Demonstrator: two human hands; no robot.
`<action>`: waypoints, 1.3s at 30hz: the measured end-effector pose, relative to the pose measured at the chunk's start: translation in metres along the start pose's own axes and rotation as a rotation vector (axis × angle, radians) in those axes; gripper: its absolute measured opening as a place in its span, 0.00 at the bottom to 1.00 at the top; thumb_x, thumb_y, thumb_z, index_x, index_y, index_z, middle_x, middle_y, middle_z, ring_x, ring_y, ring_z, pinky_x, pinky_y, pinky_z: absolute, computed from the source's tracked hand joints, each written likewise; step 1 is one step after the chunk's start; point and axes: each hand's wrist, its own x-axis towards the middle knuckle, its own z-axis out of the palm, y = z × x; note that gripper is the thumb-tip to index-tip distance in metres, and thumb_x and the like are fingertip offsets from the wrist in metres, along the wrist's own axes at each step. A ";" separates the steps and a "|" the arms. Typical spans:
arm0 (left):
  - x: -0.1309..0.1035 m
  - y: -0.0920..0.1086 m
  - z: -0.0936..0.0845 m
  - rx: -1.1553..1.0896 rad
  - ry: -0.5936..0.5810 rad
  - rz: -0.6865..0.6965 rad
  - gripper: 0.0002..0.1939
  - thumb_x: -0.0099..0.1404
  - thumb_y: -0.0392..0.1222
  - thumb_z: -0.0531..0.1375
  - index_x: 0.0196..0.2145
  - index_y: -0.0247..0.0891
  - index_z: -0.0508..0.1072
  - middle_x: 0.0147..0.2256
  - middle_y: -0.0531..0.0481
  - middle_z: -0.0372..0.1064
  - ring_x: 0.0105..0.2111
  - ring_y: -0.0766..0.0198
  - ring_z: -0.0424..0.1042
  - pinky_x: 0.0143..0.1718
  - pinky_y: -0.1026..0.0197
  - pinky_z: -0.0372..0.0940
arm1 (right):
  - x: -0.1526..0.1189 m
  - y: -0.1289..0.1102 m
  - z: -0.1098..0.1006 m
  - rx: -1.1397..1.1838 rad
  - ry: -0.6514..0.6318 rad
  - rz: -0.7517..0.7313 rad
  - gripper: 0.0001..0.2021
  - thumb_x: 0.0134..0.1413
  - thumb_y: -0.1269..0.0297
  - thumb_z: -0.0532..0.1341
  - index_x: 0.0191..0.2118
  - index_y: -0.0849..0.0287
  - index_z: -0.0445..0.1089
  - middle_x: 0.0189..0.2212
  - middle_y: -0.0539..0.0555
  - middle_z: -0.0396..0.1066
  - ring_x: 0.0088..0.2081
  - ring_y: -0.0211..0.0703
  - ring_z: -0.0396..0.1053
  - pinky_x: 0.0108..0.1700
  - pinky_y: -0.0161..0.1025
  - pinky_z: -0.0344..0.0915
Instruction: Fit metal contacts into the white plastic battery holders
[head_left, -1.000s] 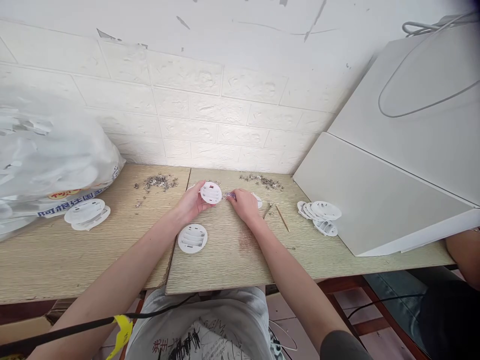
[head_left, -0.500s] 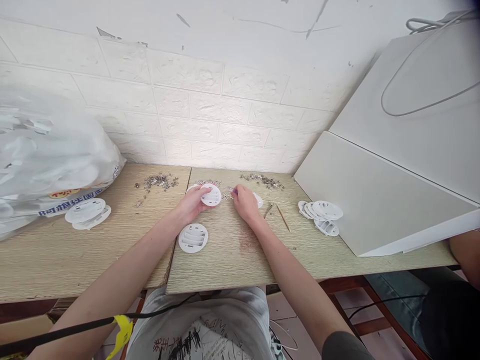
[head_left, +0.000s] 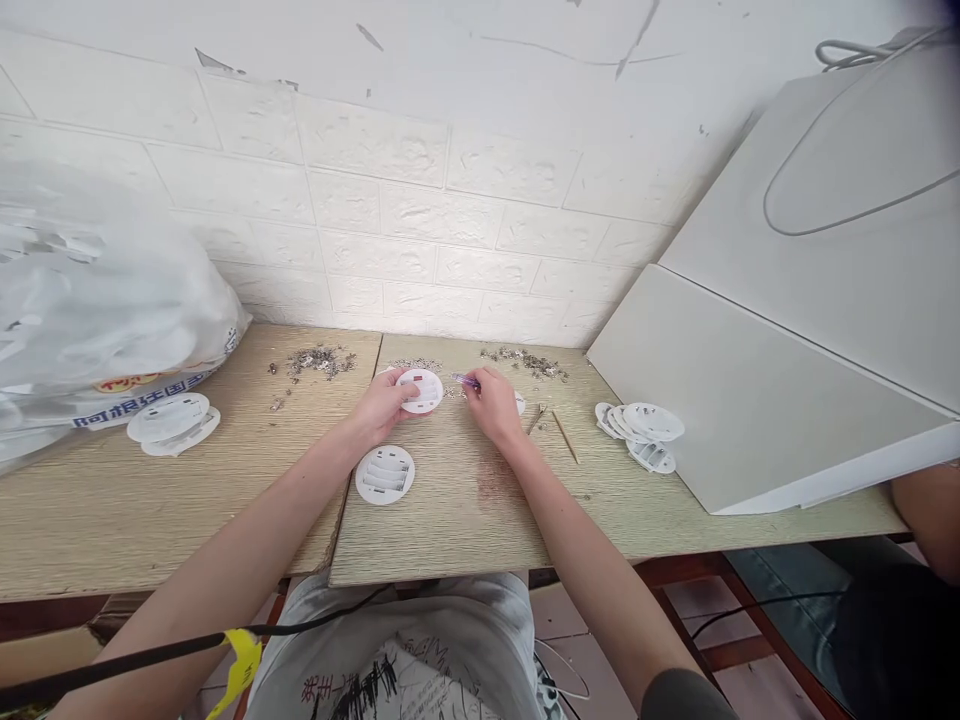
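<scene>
My left hand (head_left: 382,408) is closed around the edge of a round white plastic battery housing (head_left: 424,392), its thumb over the slotted face. To the right, my right hand (head_left: 491,402) pinches a slim purple pen-like tool (head_left: 466,380); its tip points left toward the housing, a short gap apart. What kind of tool it is cannot be made out. Below my left hand another round battery housing (head_left: 385,475) lies flat on the table. A white disc (head_left: 520,403) shows partly behind my right hand. Small metal pieces (head_left: 416,364) lie scattered just beyond the hands.
Heaps of small metal parts lie at the left (head_left: 321,362) and right (head_left: 529,362). Beside a wooden stick (head_left: 566,437) are tweezers-like metal legs (head_left: 537,418). White housings are stacked right (head_left: 654,421) and left (head_left: 171,420), near a big plastic bag (head_left: 112,300) and a white box (head_left: 772,390).
The housing in my left hand has shifted slightly left and turned a little, now showing reddish slots. More of the purple tool shows in my right hand.
</scene>
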 end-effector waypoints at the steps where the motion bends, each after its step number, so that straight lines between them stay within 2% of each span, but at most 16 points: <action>1: 0.000 0.000 0.000 0.009 0.008 0.001 0.13 0.48 0.25 0.58 0.34 0.31 0.73 0.36 0.42 0.73 0.33 0.59 0.73 0.29 0.60 0.72 | 0.000 0.000 -0.001 0.013 0.005 -0.009 0.08 0.59 0.72 0.53 0.38 0.62 0.70 0.38 0.57 0.72 0.39 0.43 0.66 0.40 0.36 0.59; 10: 0.003 -0.002 -0.002 0.013 0.005 0.037 0.11 0.48 0.27 0.59 0.33 0.32 0.73 0.32 0.45 0.73 0.31 0.61 0.73 0.29 0.60 0.72 | -0.003 -0.003 0.000 0.053 -0.028 -0.068 0.08 0.58 0.70 0.56 0.38 0.60 0.73 0.36 0.55 0.71 0.38 0.41 0.67 0.40 0.35 0.60; 17: 0.000 -0.002 -0.001 0.072 0.000 0.026 0.07 0.51 0.31 0.62 0.31 0.32 0.73 0.27 0.47 0.71 0.25 0.63 0.71 0.24 0.61 0.70 | -0.003 -0.004 0.000 0.123 -0.012 -0.088 0.07 0.56 0.71 0.57 0.37 0.60 0.73 0.36 0.55 0.71 0.39 0.41 0.67 0.42 0.36 0.61; 21: 0.000 -0.003 -0.001 0.097 0.009 0.036 0.09 0.49 0.33 0.65 0.30 0.33 0.72 0.27 0.48 0.71 0.24 0.64 0.70 0.24 0.61 0.69 | -0.003 -0.005 0.000 0.186 -0.015 -0.129 0.06 0.55 0.71 0.59 0.35 0.60 0.74 0.35 0.54 0.71 0.38 0.40 0.67 0.42 0.35 0.61; 26: 0.001 -0.004 -0.001 0.148 0.069 0.031 0.12 0.48 0.32 0.65 0.31 0.35 0.67 0.26 0.51 0.69 0.24 0.65 0.70 0.24 0.62 0.68 | -0.003 -0.005 0.000 0.316 0.065 -0.153 0.06 0.54 0.71 0.60 0.33 0.60 0.75 0.33 0.54 0.72 0.36 0.40 0.68 0.40 0.36 0.62; 30: 0.004 -0.008 -0.002 0.216 0.090 0.131 0.13 0.48 0.33 0.65 0.32 0.36 0.67 0.26 0.52 0.69 0.25 0.67 0.68 0.25 0.65 0.64 | -0.004 -0.007 -0.001 0.505 0.109 -0.108 0.05 0.52 0.66 0.61 0.33 0.59 0.75 0.31 0.54 0.72 0.33 0.41 0.68 0.36 0.37 0.62; 33: 0.006 -0.011 -0.003 0.252 0.060 0.191 0.15 0.46 0.33 0.65 0.34 0.35 0.69 0.28 0.52 0.70 0.27 0.67 0.68 0.29 0.65 0.62 | -0.005 -0.012 0.000 0.604 0.073 -0.094 0.07 0.51 0.62 0.62 0.33 0.58 0.75 0.31 0.54 0.73 0.32 0.42 0.67 0.34 0.38 0.62; 39: 0.005 -0.012 -0.002 0.246 -0.075 0.186 0.20 0.44 0.37 0.67 0.38 0.35 0.72 0.33 0.50 0.72 0.31 0.64 0.69 0.33 0.62 0.63 | -0.005 -0.012 0.005 0.610 0.070 -0.002 0.08 0.47 0.61 0.61 0.31 0.59 0.75 0.30 0.54 0.75 0.32 0.42 0.67 0.35 0.39 0.61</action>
